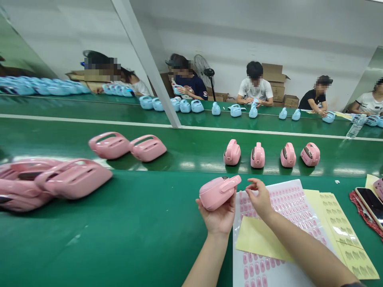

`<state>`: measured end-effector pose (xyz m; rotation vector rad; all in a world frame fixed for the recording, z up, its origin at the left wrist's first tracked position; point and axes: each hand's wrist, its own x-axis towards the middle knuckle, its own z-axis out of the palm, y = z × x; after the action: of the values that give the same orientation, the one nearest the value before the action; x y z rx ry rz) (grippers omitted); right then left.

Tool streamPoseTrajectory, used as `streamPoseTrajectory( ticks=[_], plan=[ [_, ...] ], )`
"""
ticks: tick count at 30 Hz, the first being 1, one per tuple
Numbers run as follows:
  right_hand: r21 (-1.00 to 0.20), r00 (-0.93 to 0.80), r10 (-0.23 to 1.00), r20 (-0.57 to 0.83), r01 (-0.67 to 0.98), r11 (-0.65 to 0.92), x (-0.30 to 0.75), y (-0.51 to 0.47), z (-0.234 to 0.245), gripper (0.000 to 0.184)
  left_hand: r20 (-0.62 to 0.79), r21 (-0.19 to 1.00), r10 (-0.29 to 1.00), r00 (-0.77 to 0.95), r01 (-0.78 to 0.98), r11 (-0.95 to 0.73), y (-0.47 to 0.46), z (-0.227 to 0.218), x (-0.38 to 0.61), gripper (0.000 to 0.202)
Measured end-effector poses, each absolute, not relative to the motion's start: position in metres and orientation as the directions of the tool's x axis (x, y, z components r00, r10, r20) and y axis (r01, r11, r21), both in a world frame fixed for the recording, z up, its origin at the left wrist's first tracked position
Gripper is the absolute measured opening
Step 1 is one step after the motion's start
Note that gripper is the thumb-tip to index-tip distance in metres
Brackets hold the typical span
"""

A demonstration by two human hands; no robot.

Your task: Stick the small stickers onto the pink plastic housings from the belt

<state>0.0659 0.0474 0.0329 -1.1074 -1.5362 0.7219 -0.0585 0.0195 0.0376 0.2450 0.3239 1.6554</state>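
My left hand (220, 219) is closed round the underside of a pink plastic device with a loop handle (214, 197), raised above the green work surface and tilted. To its right, apart from it, my right hand (261, 199) has thumb and forefinger drawn together in a pinch. Whatever those fingertips hold, if anything, is too small to make out. Below my right hand lies a white sheet with rows of small pink oval stickers (254, 271). A yellow paper (260, 239) covers part of that sheet, under my right forearm.
More pink devices (77, 181) lie at left and several stand on the belt (197, 159) ahead. Yellow sticker sheets (344, 223) and a phone (369, 205) are at right. Beyond a slanted post (149, 67), co-workers handle blue devices (235, 111). A clear bottle (356, 127) stands far right.
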Motion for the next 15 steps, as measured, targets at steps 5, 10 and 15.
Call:
streamPoseTrajectory(
  ticks=[5,10,15],
  plan=[
    [-0.937,0.114,0.973,0.198,-0.268,0.222,0.052,0.019,0.071,0.032,-0.042,0.33,0.993,-0.111,-0.94,-0.091,0.012,0.037,-0.045,0.066],
    [-0.948,0.14,0.97,0.2,-0.22,0.228,0.042,0.006,0.085,0.024,-0.062,0.299,0.996,-0.062,-0.953,-0.041,0.008,0.033,-0.036,0.064],
    [-0.941,0.183,0.926,0.331,-0.011,0.339,0.045,0.008,0.076,0.017,0.022,0.148,0.999,0.029,-0.989,0.025,0.009,0.031,-0.036,0.056]
  ],
)
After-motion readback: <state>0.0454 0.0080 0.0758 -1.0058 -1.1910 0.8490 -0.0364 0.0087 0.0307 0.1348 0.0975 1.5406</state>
